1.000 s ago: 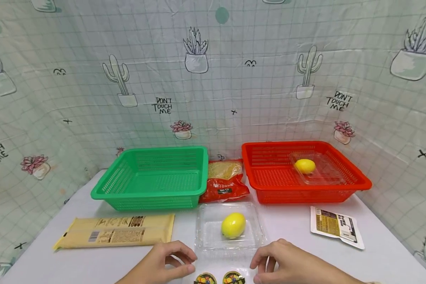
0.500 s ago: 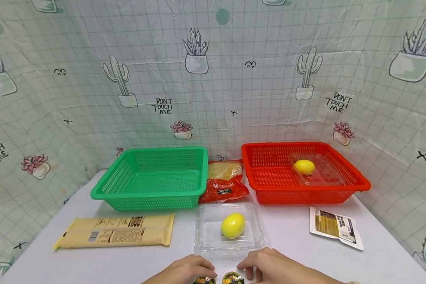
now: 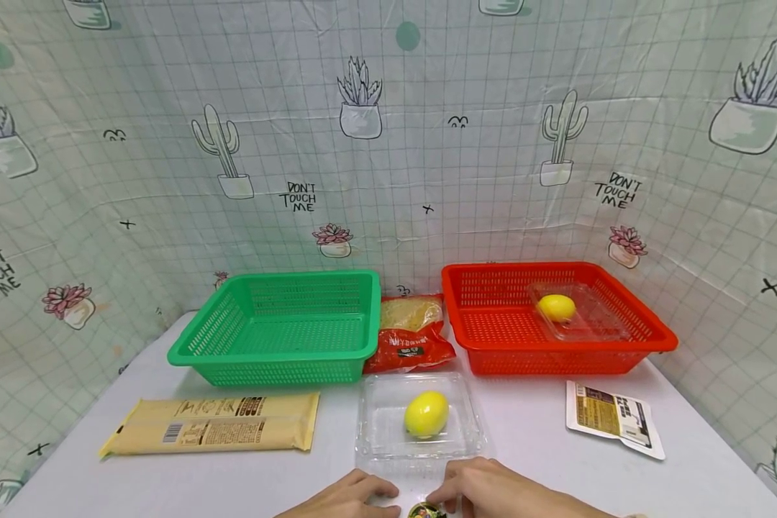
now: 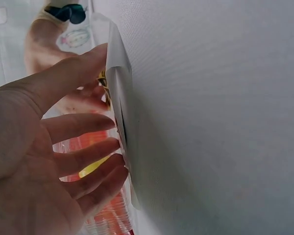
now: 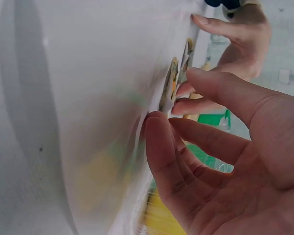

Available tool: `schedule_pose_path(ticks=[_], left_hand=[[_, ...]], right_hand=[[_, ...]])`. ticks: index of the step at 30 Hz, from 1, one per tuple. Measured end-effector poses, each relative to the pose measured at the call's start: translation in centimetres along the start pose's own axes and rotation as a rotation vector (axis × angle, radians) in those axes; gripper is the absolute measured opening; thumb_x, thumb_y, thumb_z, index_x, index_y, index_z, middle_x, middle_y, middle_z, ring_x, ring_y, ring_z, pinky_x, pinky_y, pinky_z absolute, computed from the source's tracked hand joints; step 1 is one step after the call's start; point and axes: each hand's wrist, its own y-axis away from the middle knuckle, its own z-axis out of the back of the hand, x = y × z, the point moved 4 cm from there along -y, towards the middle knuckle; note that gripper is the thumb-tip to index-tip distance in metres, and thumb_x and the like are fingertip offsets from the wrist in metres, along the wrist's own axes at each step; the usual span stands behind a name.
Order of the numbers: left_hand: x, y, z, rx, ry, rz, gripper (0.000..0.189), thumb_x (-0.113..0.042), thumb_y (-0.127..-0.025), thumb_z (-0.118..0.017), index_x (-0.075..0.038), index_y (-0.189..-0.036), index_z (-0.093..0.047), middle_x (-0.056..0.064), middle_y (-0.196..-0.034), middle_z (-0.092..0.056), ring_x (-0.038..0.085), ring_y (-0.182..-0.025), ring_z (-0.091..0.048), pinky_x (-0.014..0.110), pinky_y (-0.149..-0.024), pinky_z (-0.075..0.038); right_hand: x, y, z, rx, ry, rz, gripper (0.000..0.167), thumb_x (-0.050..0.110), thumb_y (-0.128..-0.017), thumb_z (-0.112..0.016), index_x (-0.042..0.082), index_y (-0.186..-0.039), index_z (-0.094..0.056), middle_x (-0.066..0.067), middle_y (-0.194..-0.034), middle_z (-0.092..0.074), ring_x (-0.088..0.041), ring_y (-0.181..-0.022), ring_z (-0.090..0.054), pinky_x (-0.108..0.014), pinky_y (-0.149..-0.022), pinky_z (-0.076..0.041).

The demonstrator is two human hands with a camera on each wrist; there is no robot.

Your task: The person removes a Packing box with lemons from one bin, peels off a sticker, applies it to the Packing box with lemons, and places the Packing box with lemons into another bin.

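In the head view, my left hand (image 3: 352, 496) and right hand (image 3: 498, 489) lie close together at the bottom edge, either side of a small round printed sticker (image 3: 426, 510). The left wrist view has a thin white sheet (image 4: 118, 58) edge-on, its side standing up from the table, with the left thumb and spread fingertips against it. Two round stickers (image 5: 172, 81) show on the sheet in the right wrist view, where the right fingertips touch its near side. Just beyond the hands is a clear plastic container (image 3: 378, 424) with a lemon (image 3: 426, 414) inside.
Behind stand a green basket (image 3: 285, 357) and a red basket (image 3: 557, 361); the red one holds another clear container (image 3: 598, 316) with a lemon (image 3: 557, 308). Between them lies a red food bag (image 3: 408, 345). A noodle packet (image 3: 214, 424) is left, a white pouch (image 3: 615, 419) right.
Both hands have come inward, toward each other, over the round stickers. The left hand now hides the left sticker in the head view. The container and baskets stay put.
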Motion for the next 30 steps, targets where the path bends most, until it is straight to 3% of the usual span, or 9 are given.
schedule_pose_path(ticks=[5,9,15,20,26,30], left_hand=[[-0.05,0.02,-0.08,-0.030,-0.049,-0.024,0.033,-0.034,-0.096,-0.060,-0.013,-0.119,-0.071,0.003,-0.119,-0.063,0.008,-0.102,-0.055,0.011,-0.085,-0.041],[-0.07,-0.11,-0.13,-0.012,-0.087,-0.015,0.033,-0.035,-0.096,-0.059,-0.015,-0.119,-0.071,0.002,-0.118,-0.064,0.007,-0.100,-0.054,0.009,-0.083,-0.039],[-0.03,-0.25,-0.07,0.019,-0.067,0.023,0.031,-0.035,-0.096,-0.059,-0.018,-0.119,-0.070,0.001,-0.119,-0.064,0.007,-0.101,-0.055,0.010,-0.081,-0.040],[-0.04,-0.33,-0.03,0.013,-0.076,0.016,0.030,-0.035,-0.096,-0.060,-0.018,-0.118,-0.071,0.000,-0.118,-0.065,0.006,-0.099,-0.055,0.008,-0.080,-0.038],[-0.06,-0.43,-0.08,0.000,-0.109,-0.006,0.029,-0.035,-0.094,-0.061,-0.019,-0.116,-0.072,0.000,-0.117,-0.065,0.005,-0.098,-0.055,0.008,-0.081,-0.038],[0.05,-0.47,-0.08,0.022,-0.075,0.018,0.031,-0.037,-0.095,-0.061,-0.018,-0.117,-0.072,0.000,-0.118,-0.064,0.005,-0.099,-0.055,0.009,-0.081,-0.039]], right_hand=[[-0.35,-0.01,-0.15,0.007,-0.034,-0.008,0.027,0.027,-0.087,-0.074,0.020,-0.114,-0.073,0.018,-0.084,-0.059,0.011,-0.070,-0.048,-0.014,-0.064,-0.045],[-0.44,-0.05,-0.22,0.015,-0.083,-0.033,0.027,0.028,-0.087,-0.074,0.021,-0.114,-0.072,0.020,-0.085,-0.058,0.010,-0.072,-0.049,-0.015,-0.065,-0.046],[0.05,0.07,-0.09,-0.007,-0.112,-0.033,0.025,0.026,-0.086,-0.075,0.020,-0.110,-0.071,0.020,-0.085,-0.057,0.010,-0.073,-0.049,-0.013,-0.066,-0.045],[0.15,-0.07,-0.20,0.002,-0.181,-0.062,0.024,0.025,-0.086,-0.076,0.019,-0.108,-0.070,0.019,-0.083,-0.059,0.010,-0.072,-0.052,-0.014,-0.066,-0.047],[0.28,-0.33,-0.43,-0.016,-0.207,-0.017,0.023,0.021,-0.087,-0.074,0.016,-0.109,-0.067,0.014,-0.085,-0.065,0.011,-0.069,-0.053,-0.014,-0.064,-0.048],[0.22,-0.41,-0.47,-0.029,-0.208,-0.007,0.020,0.020,-0.088,-0.073,0.017,-0.107,-0.067,0.017,-0.084,-0.063,0.011,-0.068,-0.052,-0.013,-0.063,-0.048]])
